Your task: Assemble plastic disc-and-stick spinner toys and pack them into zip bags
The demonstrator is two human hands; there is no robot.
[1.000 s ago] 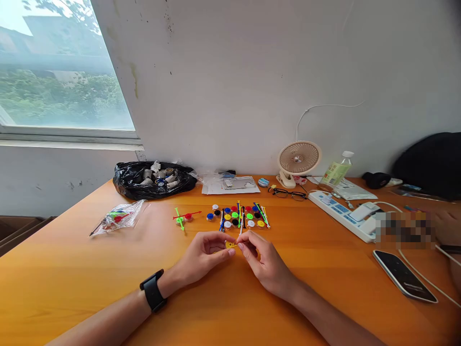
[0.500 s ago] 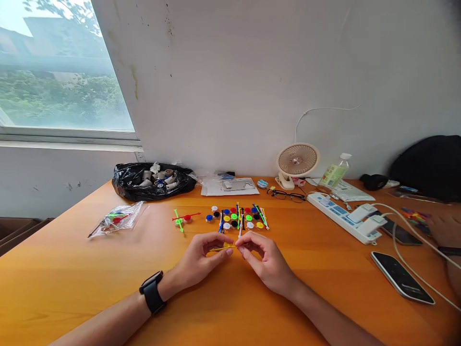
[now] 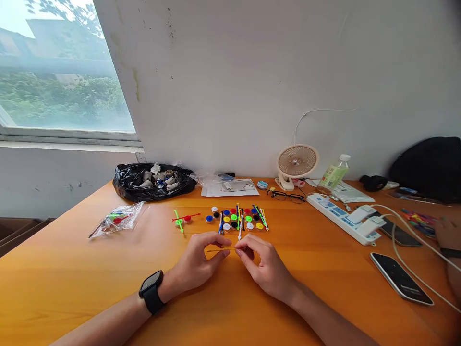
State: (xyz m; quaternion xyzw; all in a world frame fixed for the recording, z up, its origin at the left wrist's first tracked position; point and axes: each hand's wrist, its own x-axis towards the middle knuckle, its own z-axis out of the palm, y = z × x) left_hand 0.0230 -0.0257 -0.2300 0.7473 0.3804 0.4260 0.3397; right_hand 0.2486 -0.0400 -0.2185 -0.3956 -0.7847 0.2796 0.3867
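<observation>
- The left hand (image 3: pixel 198 258) is curled, its thumb and finger nearly closed around the flat middle of a thin yellow stick (image 3: pixel 215 250).
- The right hand (image 3: pixel 267 262) pinches the stick's right end with its fingertips.
- The stick lies sideways between both hands, above the table (image 3: pixel 201 312).
- Just past the hands sit colored discs (image 3: pixel 226 219) and a white arrow (image 3: pixel 240 231).
- To the left, a green arrow (image 3: pixel 176 215) crosses a red arrow (image 3: pixel 192 216).
- A black watch (image 3: pixel 151 292) wraps the left wrist.

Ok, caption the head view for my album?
Left hand and right hand hold a yellow piece near colourful discs.
</observation>
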